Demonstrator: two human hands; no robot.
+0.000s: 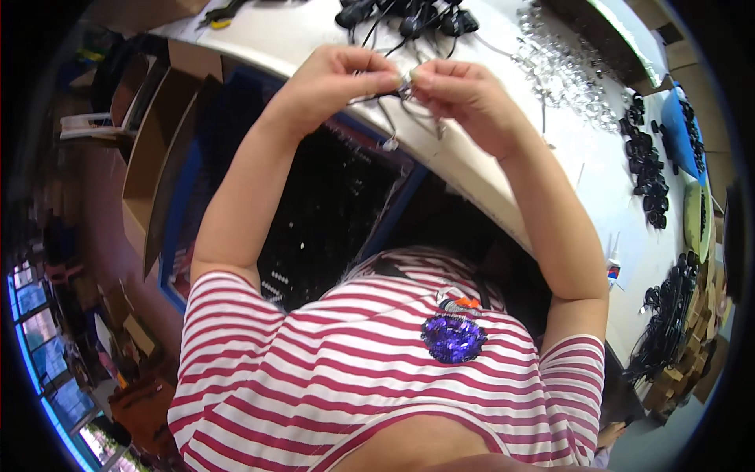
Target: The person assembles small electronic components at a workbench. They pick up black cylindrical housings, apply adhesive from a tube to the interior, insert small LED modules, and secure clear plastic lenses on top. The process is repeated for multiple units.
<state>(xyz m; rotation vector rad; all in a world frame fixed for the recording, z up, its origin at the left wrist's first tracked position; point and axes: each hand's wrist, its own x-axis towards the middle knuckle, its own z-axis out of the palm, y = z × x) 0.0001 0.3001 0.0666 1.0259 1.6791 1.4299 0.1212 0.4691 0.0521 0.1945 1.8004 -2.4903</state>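
Observation:
My left hand [330, 82] and my right hand [474, 98] meet above the near edge of the table. Thumb and forefinger of each are pinched together at a small pale fitting on a thin dark cable [385, 110]. The fitting is mostly hidden by the fingertips, so its exact kind cannot be made out. Below the hands, loops of the cable hang down, with a small white connector [391, 144] at one end. Just beyond my fingers lies a bunch of black plug-like parts [413, 20] with cables trailing from them toward me.
The white table [578, 169] carries scattered clear small parts [562, 79], a row of black parts [646, 169] and a bundle of black cables [667, 315] on the right. Pliers [222, 14] lie at the far left. Cardboard boxes [157, 149] and a dark-lined blue crate [330, 204] stand below the edge.

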